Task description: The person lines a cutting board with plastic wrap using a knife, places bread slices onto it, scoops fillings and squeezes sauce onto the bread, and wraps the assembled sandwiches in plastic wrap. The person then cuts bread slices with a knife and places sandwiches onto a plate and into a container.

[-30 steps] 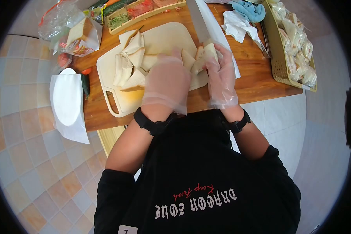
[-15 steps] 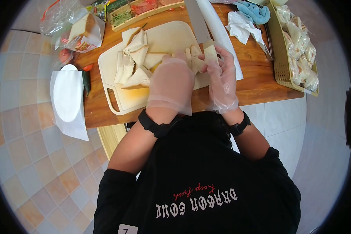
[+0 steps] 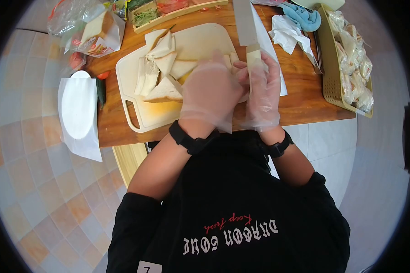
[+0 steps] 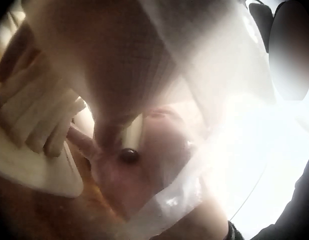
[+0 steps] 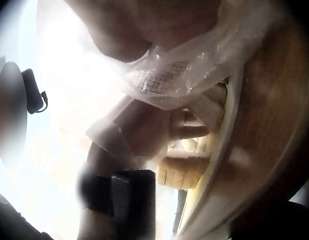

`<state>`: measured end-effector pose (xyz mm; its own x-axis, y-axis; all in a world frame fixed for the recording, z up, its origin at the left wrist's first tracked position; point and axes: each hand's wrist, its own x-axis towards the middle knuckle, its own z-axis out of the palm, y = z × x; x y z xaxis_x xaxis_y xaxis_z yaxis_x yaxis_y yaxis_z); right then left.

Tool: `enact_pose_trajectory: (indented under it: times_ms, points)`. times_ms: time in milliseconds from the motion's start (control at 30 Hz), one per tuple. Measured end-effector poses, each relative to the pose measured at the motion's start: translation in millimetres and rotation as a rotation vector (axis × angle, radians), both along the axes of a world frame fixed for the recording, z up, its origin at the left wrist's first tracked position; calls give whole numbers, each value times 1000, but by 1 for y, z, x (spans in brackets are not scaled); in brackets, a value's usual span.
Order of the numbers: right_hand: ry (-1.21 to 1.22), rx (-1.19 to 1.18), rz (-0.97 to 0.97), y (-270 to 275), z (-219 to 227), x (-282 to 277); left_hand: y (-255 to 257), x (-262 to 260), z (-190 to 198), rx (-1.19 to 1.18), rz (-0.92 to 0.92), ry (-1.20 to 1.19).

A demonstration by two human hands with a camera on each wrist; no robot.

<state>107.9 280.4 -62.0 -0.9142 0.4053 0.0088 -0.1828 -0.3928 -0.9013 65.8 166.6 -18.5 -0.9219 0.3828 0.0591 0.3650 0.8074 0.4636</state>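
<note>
In the head view a gloved left hand [image 3: 212, 93] lies over the right part of a cream cutting board [image 3: 198, 36], its blurred fingertips close to the right hand [image 3: 264, 93]. That gloved right hand grips the pale handle [image 3: 254, 54] of a wide knife [image 3: 244, 22], whose blade points away. Cut bread pieces [image 3: 165, 88] lie left of the left hand. The left wrist view has several upright bread slices [image 4: 39, 115] under the left fingers, and the handle's end [image 4: 129, 155] in the right hand. Bread slices [image 5: 182, 172] touch the left fingers in the right wrist view.
A tray of fillings [image 3: 168, 13] stands behind the board. Bagged bread [image 3: 98, 32] is back left, a white oval item [image 3: 77, 109] at the left edge. White paper [image 3: 271, 50], a tissue [image 3: 287, 34], a blue cloth [image 3: 303, 17] and a basket of wrapped food [image 3: 329, 84] lie right.
The left hand has moved right, closer to the right hand, over the bread slices there. The knife has shifted slightly right, still gripped by the right hand.
</note>
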Motion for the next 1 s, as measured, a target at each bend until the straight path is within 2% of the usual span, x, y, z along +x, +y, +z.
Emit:
enact_pose_trajectory:
  times_ms: [167, 233, 267, 333, 367, 433, 467, 533, 633, 867, 967, 1000]
  points:
    - [13, 88, 24, 9, 4, -4, 7, -5, -13, 29, 41, 53]
    - [-19, 90, 23, 11, 5, -8, 1, -12, -15, -109, -93, 117]
    - [-4, 52, -18, 11, 2, -10, -2, -11, -8, -110, -92, 119]
    - [14, 11, -63, 13, 0, -17, -7, -8, 10, 30, -84, -95]
    - [22, 68, -58, 14, 0, -18, -12, -10, 12, 28, -89, -97]
    - [32, 124, -61, 15, -1, -21, -22, -14, 17, -147, -189, -108]
    - [16, 88, -55, 15, -2, -25, -22, -17, 17, -149, -195, -104]
    - [5, 52, -55, 12, -3, -30, -19, -29, 15, -308, -164, -123]
    - [-21, 89, -19, 10, -7, -31, -14, -37, 12, -178, -207, -114]
    - [-70, 186, 8, 10, 4, -25, -16, -40, 14, -125, -192, -190]
    - [-80, 189, 57, 12, 9, -27, -18, -42, 11, -133, -172, -179]
    - [-89, 182, 71, 12, 10, -26, -20, -42, 10, -157, -237, -104]
